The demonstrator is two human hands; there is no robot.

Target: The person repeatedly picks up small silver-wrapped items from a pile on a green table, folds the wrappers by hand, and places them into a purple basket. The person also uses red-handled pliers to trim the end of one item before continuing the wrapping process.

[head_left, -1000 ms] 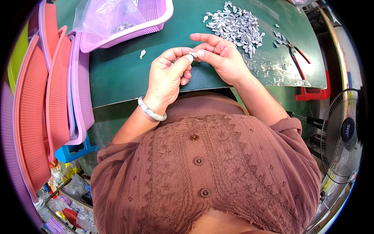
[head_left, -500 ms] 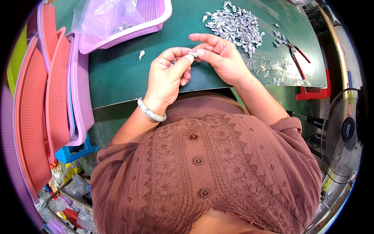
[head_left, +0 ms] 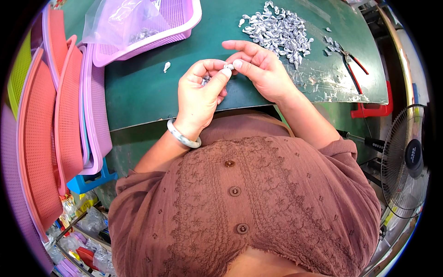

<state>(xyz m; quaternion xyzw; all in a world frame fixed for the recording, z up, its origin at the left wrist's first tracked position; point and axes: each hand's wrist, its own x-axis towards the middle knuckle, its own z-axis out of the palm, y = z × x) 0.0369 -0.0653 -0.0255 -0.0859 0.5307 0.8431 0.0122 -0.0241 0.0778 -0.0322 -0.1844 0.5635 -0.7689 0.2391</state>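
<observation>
Leaning at the left edge, a stack of pink and purple baskets (head_left: 69, 115) stands beside the green counter (head_left: 138, 99). Next, on the far left part of the counter, there is a lavender basket (head_left: 157, 44), and a clear plastic bag (head_left: 122, 23) lies in it, with grey pieces showing. Nearer and a little to the right, one loose pale piece (head_left: 167, 67) lies alone.

Then comes the left hand (head_left: 199, 90), with a pale bangle (head_left: 179, 136) at its wrist. Its thumb and forefinger are pinching a small silvery piece (head_left: 229, 67), which is above the near part of the counter; more grey pieces show inside the curled fingers. The right hand (head_left: 265, 71) meets it from the right, thumb and a finger closed narrowly at the end of the same piece, forefinger stretched out.

The step in hand seems to be fine fingertip work on this one piece; the next move, I judge, calls for a steady left pinch and a light right touch.

Farther right lie a large silvery pile (head_left: 279, 34), a small cluster (head_left: 331, 45) and red-handled pliers (head_left: 355, 78); at the right edge, a fan (head_left: 406, 157).
</observation>
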